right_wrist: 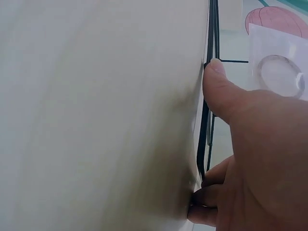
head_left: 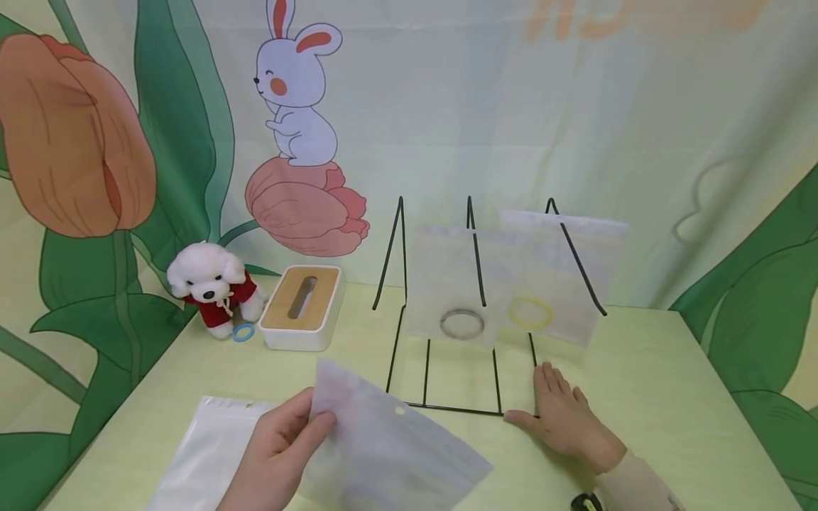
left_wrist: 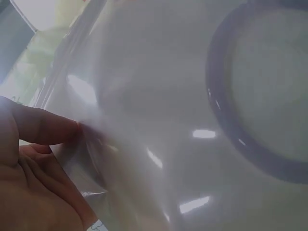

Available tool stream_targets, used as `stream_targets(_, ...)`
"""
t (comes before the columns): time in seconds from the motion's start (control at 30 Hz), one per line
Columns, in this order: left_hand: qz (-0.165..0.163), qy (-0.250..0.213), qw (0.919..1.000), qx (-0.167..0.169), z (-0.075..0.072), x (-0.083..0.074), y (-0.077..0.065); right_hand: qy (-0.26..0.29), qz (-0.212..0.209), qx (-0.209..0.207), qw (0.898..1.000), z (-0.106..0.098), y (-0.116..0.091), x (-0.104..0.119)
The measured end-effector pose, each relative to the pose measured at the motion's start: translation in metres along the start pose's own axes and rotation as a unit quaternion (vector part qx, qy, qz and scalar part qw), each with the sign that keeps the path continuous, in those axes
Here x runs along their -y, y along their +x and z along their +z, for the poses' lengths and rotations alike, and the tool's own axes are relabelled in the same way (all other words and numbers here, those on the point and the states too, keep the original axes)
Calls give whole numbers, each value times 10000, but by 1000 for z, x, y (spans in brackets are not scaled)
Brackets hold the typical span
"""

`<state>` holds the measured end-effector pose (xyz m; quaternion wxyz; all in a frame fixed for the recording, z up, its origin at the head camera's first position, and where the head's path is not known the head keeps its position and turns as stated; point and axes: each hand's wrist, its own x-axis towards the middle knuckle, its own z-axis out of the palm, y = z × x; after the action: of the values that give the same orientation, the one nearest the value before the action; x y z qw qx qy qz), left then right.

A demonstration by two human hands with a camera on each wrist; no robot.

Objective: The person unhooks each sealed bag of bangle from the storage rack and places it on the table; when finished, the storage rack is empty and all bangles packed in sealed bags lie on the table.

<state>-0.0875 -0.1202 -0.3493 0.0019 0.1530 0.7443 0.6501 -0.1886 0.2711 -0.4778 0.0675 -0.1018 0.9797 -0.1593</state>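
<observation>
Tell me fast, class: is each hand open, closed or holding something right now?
Left hand: closed, pinching a bag.
Right hand: open, touching the rack.

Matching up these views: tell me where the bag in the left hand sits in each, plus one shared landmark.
Head: the held bag is at bottom centre, tilted.
Left wrist: it fills most of the picture, a ring showing at right.
Right wrist: not in it; the hanging bag at the right edge is another.
Landmark: the left hand, pinching its edge in head and left wrist views.
</observation>
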Motion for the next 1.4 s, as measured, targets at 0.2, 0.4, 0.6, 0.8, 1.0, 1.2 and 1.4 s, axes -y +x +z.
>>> stream_targets(0.2,-837,99,9944,-630,-4,15,-7,34,52,98,9999,-1,-1,2)
stream_targets(0.4,-1407,275,9812,-1291,-7,36,-6,8,67,103,9999,-3,-3,4)
stream_targets(0.6,-1308,228,9797,-1501,-6,49,-3,48,52,127,9999,-2,-4,4)
stream_targets(0.8,-1527,553,9742,-1566,-7,63,-2,38,30,105,9999,-1,-2,3)
stream_targets(1.0,-1634,998,9707,-1449,-5,79,-2,3,41,134,9999,-2,0,2)
stream_targets(1.2,-1814,1164,9660,-1424,-7,92,-4,8,-6,108,9999,-2,0,3)
stream_targets(1.4,-2083,1362,9597,-1305,-10,100,-4,-13,18,65,10000,-1,-1,3)
